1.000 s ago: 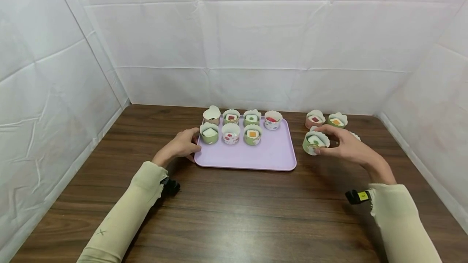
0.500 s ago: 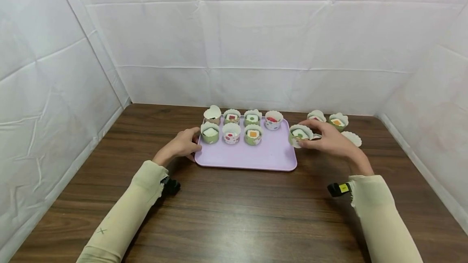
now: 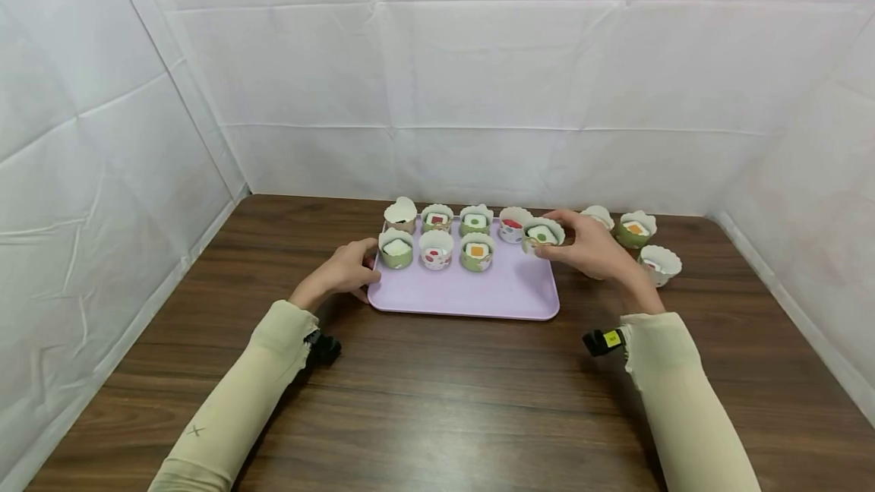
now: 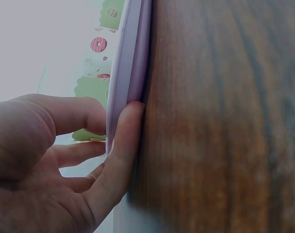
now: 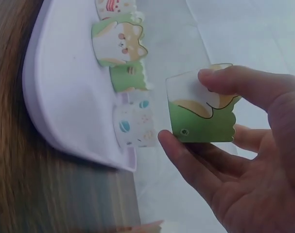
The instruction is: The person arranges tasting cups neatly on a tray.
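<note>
My right hand (image 3: 593, 249) pinches a green paper cupcake cup (image 5: 198, 121) between thumb and fingers. This cup has a dog print and a white square with a green centre inside. In the right wrist view it is off the tray, above its far right part. My left hand (image 3: 342, 270) grips the left edge of the lilac tray (image 3: 465, 296), one finger under the rim in the left wrist view. Several filled paper cups stand on the tray in two rows, among them a green one with an orange square (image 3: 476, 252) and a white one with red inside (image 3: 511, 225).
Right of the tray, on the brown wooden table (image 3: 437, 393), stand a green cup with an orange square (image 3: 636, 229), a white-rimmed cup (image 3: 660, 264) and another cup (image 3: 598, 216) partly behind my right hand. White sheeting (image 3: 465, 74) walls the back and sides.
My right hand has carried the green cupcake cup leftward and away from me, from the table at the right to over the tray. The left hand keeps its grip on the tray edge.
</note>
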`<state>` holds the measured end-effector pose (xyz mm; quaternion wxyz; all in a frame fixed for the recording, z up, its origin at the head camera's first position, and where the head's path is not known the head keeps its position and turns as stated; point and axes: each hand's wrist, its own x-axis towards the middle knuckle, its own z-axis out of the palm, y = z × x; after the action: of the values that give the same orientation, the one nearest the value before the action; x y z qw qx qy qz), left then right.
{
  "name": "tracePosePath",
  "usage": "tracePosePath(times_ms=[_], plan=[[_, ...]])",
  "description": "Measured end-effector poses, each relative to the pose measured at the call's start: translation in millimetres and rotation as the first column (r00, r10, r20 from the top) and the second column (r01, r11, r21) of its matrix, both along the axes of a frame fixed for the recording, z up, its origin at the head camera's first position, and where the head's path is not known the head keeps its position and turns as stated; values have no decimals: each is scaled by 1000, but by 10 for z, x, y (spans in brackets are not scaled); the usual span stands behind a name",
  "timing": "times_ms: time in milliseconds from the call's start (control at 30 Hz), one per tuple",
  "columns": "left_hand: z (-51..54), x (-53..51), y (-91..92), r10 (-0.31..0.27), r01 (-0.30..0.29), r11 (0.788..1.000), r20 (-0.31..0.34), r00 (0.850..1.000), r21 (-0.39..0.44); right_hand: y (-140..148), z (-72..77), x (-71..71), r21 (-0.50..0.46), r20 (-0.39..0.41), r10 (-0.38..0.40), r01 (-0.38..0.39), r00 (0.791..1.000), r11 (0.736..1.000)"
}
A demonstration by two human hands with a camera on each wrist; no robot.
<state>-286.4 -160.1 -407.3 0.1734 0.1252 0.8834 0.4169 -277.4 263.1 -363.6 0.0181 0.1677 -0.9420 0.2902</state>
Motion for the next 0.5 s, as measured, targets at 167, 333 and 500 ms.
tracePosePath(times_ms=[167,333,500], plan=[[-13,-17,6,2,-2,1000,-5,1000,-2,-76,-30,-46,10,30,-27,27,999,1000],[-8,-14,4,3,-3,1000,-12,1000,-6,-144,-60,-50,1,20,-44,44,999,999],[2,4,-6,4,-4,1000,-7,1000,-12,-237,-122,-50,4,28,-67,66,997,998]])
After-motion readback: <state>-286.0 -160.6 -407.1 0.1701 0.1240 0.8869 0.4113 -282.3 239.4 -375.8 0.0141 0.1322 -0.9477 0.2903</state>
